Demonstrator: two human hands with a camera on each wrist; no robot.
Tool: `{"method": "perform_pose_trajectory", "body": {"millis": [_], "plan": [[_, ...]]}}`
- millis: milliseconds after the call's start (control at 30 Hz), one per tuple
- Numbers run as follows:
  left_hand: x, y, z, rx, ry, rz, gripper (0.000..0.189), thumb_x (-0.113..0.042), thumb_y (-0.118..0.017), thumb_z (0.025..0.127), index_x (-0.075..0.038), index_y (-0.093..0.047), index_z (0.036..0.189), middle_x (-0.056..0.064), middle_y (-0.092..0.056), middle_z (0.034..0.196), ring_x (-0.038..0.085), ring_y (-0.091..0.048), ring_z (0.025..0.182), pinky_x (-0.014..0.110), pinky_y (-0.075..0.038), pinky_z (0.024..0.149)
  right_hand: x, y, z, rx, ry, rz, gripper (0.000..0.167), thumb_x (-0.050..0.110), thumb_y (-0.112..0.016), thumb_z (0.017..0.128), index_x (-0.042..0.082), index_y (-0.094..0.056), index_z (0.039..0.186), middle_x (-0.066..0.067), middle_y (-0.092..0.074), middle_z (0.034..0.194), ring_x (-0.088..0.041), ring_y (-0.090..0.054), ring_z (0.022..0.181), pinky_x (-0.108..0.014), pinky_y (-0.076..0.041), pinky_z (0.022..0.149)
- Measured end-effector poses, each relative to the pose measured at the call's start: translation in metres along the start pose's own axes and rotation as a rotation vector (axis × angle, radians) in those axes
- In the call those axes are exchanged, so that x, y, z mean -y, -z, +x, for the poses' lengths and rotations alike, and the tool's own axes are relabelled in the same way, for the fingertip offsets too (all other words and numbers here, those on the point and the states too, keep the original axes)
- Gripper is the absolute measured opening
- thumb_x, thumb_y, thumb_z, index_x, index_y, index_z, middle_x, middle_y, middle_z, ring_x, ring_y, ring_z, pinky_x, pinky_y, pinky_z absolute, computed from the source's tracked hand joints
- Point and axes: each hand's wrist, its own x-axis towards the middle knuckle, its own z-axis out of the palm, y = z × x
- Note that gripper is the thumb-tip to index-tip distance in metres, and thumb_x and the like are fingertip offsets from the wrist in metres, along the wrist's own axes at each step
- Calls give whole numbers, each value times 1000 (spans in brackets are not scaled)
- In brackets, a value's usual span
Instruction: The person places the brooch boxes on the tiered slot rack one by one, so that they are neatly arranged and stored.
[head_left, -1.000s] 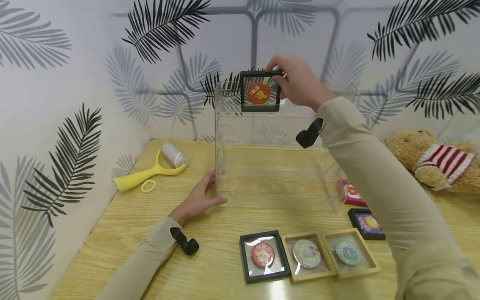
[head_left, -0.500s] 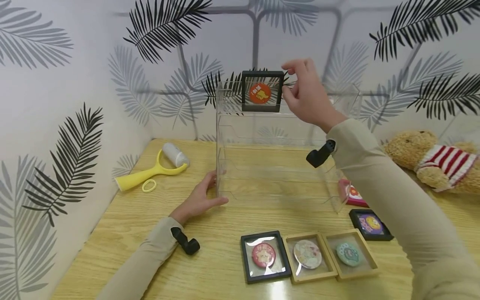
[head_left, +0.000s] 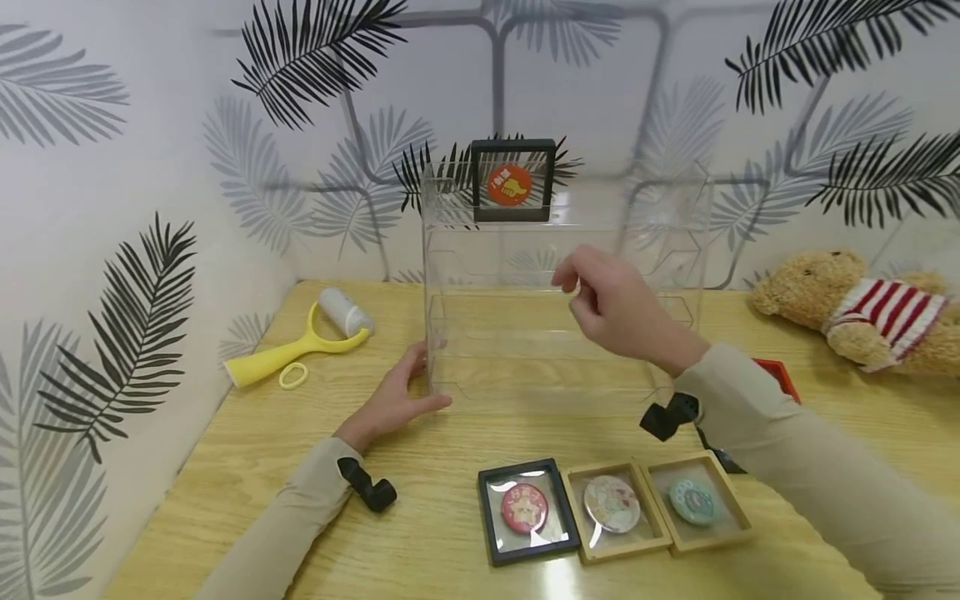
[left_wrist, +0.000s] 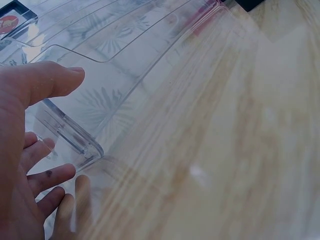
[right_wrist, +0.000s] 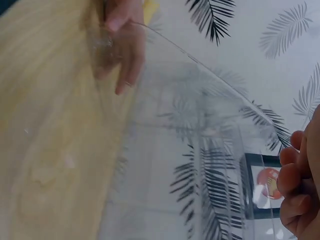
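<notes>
A clear acrylic display rack (head_left: 566, 292) with several tiers stands on the wooden table. On its top tier, left of centre, a black-framed case (head_left: 512, 215) with an orange round badge stands upright, apart from both hands. My left hand (head_left: 393, 404) holds the rack's lower left side, thumb in front and fingers spread around the far side; the left wrist view shows these fingers (left_wrist: 52, 177) through the clear plastic. My right hand (head_left: 622, 308) hovers before the rack's middle tiers, fingers loosely curled, with nothing in them.
In front lie a black-framed badge case (head_left: 528, 510) and two wood-framed ones (head_left: 615, 510) (head_left: 697, 502). A red-edged item (head_left: 780, 377) is partly behind my right sleeve. A yellow slingshot (head_left: 300, 346), yellow ring (head_left: 293, 376) and grey-white cylinder (head_left: 345, 311) lie left, a teddy bear (head_left: 855, 308) right.
My right hand has let go of the black-framed case with the orange badge and moved down and slightly right. The case stays on the top tier. My left hand keeps its place.
</notes>
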Motion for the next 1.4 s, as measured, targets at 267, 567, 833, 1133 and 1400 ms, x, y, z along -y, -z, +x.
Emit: {"method": "perform_pose_trajectory", "body": {"millis": [267,567,833,1133,1400], "plan": [[-1,-4,0,-1,-14,2,77,-13,-74,84,-12,-31,148,18,-36,151,38,-39,135,54,-29,111,32,-25,-65,306,-53,98,34,-11,-48,72,13,-63,91,3,-61,87,0,-37,60,-16,-34,51],[-2,3,2,-5,-6,2,78,-14,-74,84,-12,-29,149,20,-38,148,36,-39,135,54,-28,111,50,-28,-102,538,-225,249,32,11,-66,89,4,-61,120,-9,-64,111,8,-38,52,-14,-41,52],[-2,4,2,2,3,12,79,-17,-74,85,-14,-28,149,19,-37,149,37,-38,135,55,-28,111,56,-33,-125,547,-223,236,62,33,-77,82,3,-53,132,-7,-55,131,-15,-53,104,-33,-50,84],[-1,2,2,17,27,22,79,-19,-74,85,-17,-27,150,19,-39,148,37,-39,135,56,-27,111,64,-41,-140,597,-274,223,88,52,-76,76,4,-43,142,-10,-43,144,-18,-38,120,-46,-37,94],[-3,-2,1,14,50,18,80,-18,-74,85,-15,-28,150,21,-42,144,38,-40,133,56,-29,110,68,-46,-148,657,-320,253,109,61,-76,69,6,-29,150,-9,-33,152,-20,-32,128,-52,-28,96]]}}
